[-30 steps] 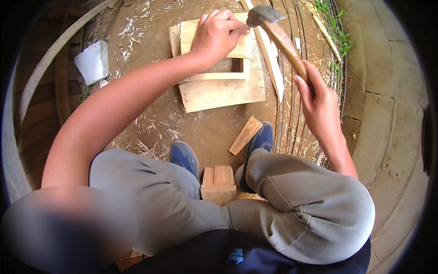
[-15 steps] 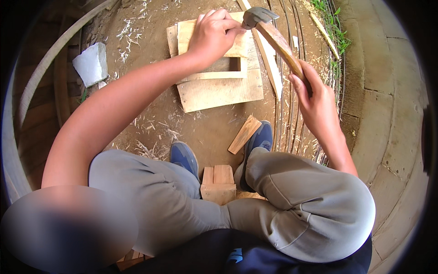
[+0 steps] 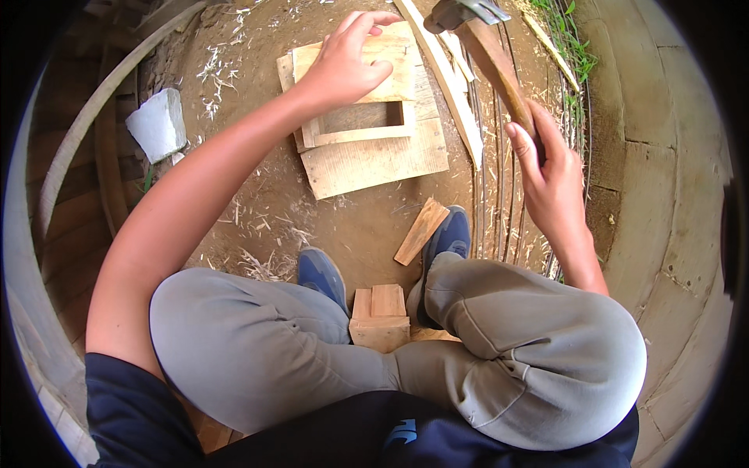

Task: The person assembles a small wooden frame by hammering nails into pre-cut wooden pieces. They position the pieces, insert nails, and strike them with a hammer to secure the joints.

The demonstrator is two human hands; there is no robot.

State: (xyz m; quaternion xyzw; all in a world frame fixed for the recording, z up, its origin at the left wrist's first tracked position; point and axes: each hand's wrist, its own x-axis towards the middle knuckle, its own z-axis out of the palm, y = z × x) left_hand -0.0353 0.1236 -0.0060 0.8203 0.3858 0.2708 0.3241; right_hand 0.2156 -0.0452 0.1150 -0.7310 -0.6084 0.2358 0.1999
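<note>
While the person sits low on a small wooden block (image 3: 380, 316), the left hand (image 3: 343, 66) rests on top of a shallow wooden frame (image 3: 367, 117), its fingers (image 3: 367, 23) bent and spread over the far rail. They press on the wood without wrapping around it. Under the frame, just below the palm, lies a wider flat board (image 3: 378, 160) on the dirt.

The right hand (image 3: 550, 175) is curled tight around the wooden handle of a hammer (image 3: 488, 47). The handle slants up and away from the fingers, and the metal head hangs above and to the right of the frame, close to the left fingertips but not touching them.

Between the two hands a long thin slat (image 3: 449, 93) lies on the ground. Nearer the person, below the right hand, a short wood offcut (image 3: 421, 230) sits just beside a blue shoe (image 3: 449, 238). Well to the left of the left forearm lies a pale grey block (image 3: 158, 125). I see no labels or signs on anything.
</note>
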